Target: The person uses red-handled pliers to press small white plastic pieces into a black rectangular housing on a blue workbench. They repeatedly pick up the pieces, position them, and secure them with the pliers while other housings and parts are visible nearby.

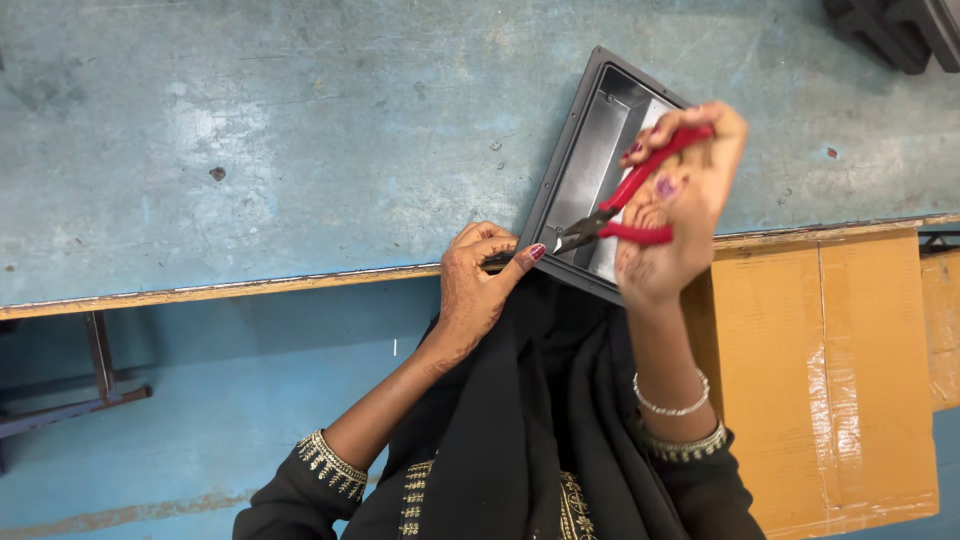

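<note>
The red-handled pliers (628, 205) lie with their long axis on a slant, handles up and to the right, dark metal nose pointing down and to the left toward the near corner of the black plastic tray (588, 150). The right hand (672, 215) is wrapped around both red handles, fingers curled over the upper one and thumb under the lower; the handles stand a little apart, and the nose tips look closed or nearly so at the tray's rim. The left hand (478, 280) rests at the edge of the blue table (300, 130), fingers bent and thumb pressed against the tray's near corner, pinning it. The tray is a shallow rectangle set askew, its long axis running up and to the right, partly overhanging the table edge; nothing shows inside it but its own bare walls and floor. A brown cardboard box (830, 370) stands just beside the person, below the table edge.
</note>
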